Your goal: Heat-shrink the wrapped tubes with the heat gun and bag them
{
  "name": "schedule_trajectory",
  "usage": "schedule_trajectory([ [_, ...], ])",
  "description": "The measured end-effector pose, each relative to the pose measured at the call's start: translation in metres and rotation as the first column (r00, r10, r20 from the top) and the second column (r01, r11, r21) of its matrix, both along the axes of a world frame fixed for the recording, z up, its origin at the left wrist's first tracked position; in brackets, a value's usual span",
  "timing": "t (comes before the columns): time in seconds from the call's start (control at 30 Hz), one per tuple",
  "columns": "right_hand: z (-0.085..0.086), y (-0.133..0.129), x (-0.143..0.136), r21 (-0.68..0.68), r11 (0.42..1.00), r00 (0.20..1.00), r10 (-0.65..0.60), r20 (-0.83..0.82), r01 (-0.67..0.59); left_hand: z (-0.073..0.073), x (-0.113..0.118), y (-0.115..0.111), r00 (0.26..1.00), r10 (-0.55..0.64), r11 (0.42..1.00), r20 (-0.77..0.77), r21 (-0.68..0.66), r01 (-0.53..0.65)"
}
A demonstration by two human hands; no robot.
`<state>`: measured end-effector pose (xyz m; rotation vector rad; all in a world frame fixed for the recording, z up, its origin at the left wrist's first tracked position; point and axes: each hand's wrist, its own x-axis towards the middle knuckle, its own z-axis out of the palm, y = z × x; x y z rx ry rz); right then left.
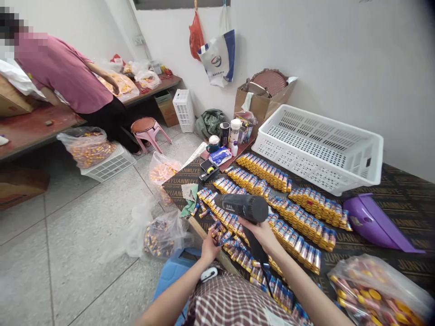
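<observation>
In my right hand [263, 234] is a black hair dryer [239, 206], gripped by its handle, with its nozzle pointing left over the table. My left hand [210, 248] is at the table's near edge, its fingers curled round a small blue-and-yellow tube [215, 231]; how many tubes it holds is unclear. Rows of similar tubes [295, 217] lie packed side by side across the dark printed tabletop [353, 258]. Some loose tubes lie beside my left hand. The dryer's cord hangs below its handle towards my lap.
A white plastic crate [319, 145] and purple scoop [377, 224] are on the table's far side. Bagged tubes [377, 290] lie at right. A tape dispenser [209, 172] and green cloth [190, 199] sit at the left corner. Another person [68, 74] leans over a bench.
</observation>
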<state>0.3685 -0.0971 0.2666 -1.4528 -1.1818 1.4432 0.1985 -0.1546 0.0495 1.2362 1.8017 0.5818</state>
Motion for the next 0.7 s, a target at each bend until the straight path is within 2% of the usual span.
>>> schedule_trajectory([
  [0.1,0.012,-0.019,0.024,-0.035,0.999,0.991,0.011,0.137,-0.006,-0.004,-0.010,0.005,0.997,0.064,0.998,0.032,-0.009,-0.064],
  [0.2,0.016,-0.046,0.060,-0.116,0.990,0.971,-0.057,0.232,0.086,0.003,-0.026,0.022,0.998,0.058,0.998,-0.008,-0.017,-0.058],
  [0.27,0.014,-0.065,0.084,-0.162,0.968,0.952,-0.144,0.272,0.192,0.018,-0.036,0.046,0.990,0.057,0.997,-0.132,0.062,-0.049],
  [0.33,0.012,-0.080,0.102,-0.173,0.937,0.920,-0.243,0.309,0.305,0.039,-0.042,0.078,0.958,0.077,0.976,-0.278,0.217,-0.016],
  [0.4,0.010,-0.093,0.114,-0.178,0.902,0.890,-0.324,0.322,0.393,0.060,-0.041,0.114,0.913,0.016,0.932,-0.407,0.337,0.134],
  [0.43,0.010,-0.098,0.119,-0.193,0.885,0.881,-0.353,0.314,0.423,0.068,-0.038,0.130,0.877,-0.060,0.914,-0.476,0.328,0.240],
  [0.5,0.011,-0.107,0.125,-0.235,0.854,0.872,-0.393,0.293,0.464,0.078,-0.029,0.157,0.775,-0.197,0.902,-0.600,0.199,0.384],
  [0.6,0.014,-0.116,0.129,-0.237,0.828,0.851,-0.441,0.286,0.508,0.080,-0.015,0.177,0.678,-0.307,0.903,-0.668,0.022,0.430],
  [0.7,0.017,-0.121,0.125,-0.210,0.838,0.851,-0.438,0.290,0.503,0.078,-0.011,0.178,0.670,-0.331,0.897,-0.664,-0.002,0.442],
])
